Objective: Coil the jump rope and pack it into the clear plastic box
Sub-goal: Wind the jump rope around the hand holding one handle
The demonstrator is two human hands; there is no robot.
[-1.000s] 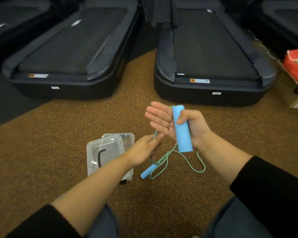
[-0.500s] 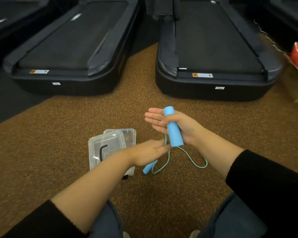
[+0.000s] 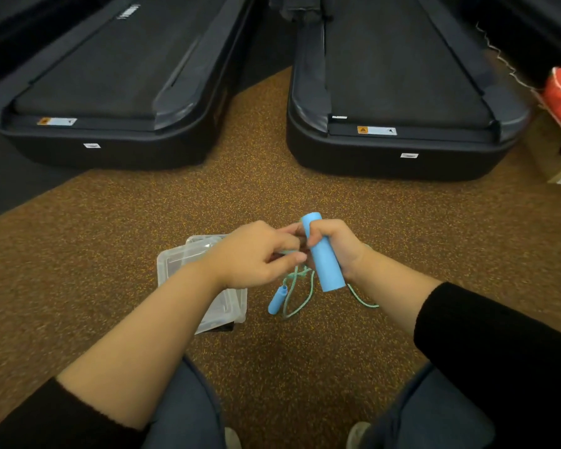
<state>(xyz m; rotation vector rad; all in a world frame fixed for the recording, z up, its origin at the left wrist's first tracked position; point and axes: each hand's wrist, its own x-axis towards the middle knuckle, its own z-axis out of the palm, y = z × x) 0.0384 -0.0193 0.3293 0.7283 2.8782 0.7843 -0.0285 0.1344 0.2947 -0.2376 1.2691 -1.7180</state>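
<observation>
Right hand [image 3: 334, 247] fisted round blue handle [image 3: 324, 256], left hand [image 3: 256, 254] pinching green rope [image 3: 300, 288]; slack loops likely tangling, second handle [image 3: 277, 300] dragging

One head-worn camera is looking forward and steeply down, close above the forearms, facing the floor [image 3: 272, 196] and two treadmills [image 3: 399, 92] beyond.

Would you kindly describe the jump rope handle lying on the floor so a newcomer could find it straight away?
Start at the two black treadmills and come down the brown speckled floor to the person's hands. Just below them, right of the clear plastic box, lies a small blue handle on the green cord. Unlike the bigger-looking blue handle gripped in the right hand, nobody holds it.
</observation>
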